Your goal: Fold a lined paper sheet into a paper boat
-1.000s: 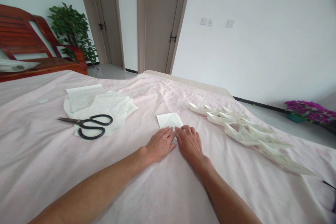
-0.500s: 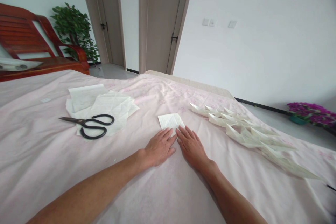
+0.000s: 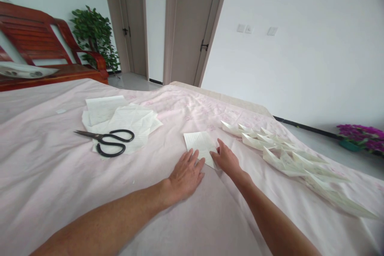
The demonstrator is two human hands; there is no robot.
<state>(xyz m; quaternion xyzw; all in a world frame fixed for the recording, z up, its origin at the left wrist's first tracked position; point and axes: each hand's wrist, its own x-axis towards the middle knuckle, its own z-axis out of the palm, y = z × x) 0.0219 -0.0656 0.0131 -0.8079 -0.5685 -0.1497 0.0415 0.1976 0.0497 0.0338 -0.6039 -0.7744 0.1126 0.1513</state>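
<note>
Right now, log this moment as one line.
left hand: touching paper | right hand: touching paper's right edge | scissors: partly on loose sheets | folded paper shapes: on cloth, right side

On cloth (image 3: 69,180): scissors (image 3: 100,137) atop papers (image 3: 124,118) L, sheet (image 3: 198,142) ctr, boats (image 3: 282,163) R.

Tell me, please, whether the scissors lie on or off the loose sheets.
The scissors lie partly on: handles over the loose sheets, blade tips past their edge.
</note>
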